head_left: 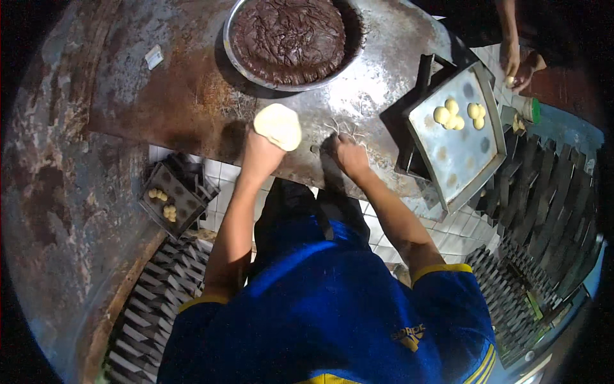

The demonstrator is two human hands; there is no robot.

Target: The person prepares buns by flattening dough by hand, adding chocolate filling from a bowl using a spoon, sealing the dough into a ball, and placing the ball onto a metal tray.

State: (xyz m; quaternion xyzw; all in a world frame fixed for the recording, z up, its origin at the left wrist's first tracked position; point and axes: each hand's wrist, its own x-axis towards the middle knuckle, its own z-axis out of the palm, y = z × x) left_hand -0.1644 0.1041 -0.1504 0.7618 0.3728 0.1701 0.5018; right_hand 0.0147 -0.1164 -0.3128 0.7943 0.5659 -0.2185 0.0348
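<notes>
On my left hand lies a flattened round of pale yellow dough, held over the near edge of the metal table. My right hand is lowered to the tabletop a little to the right, its fingers drawn together. Whatever they may grip is too small to make out. Thin pale streaks mark the metal at its fingertips. Beyond both hands stands a wide metal bowl filled with thick, dark brown paste.
At the right, a tilted metal tray carries clusters of dough balls. Another person's hands hold a small dough piece beyond it. A smaller dark tray with dough balls sits lower left. Stacked dark metal pieces fill the right side.
</notes>
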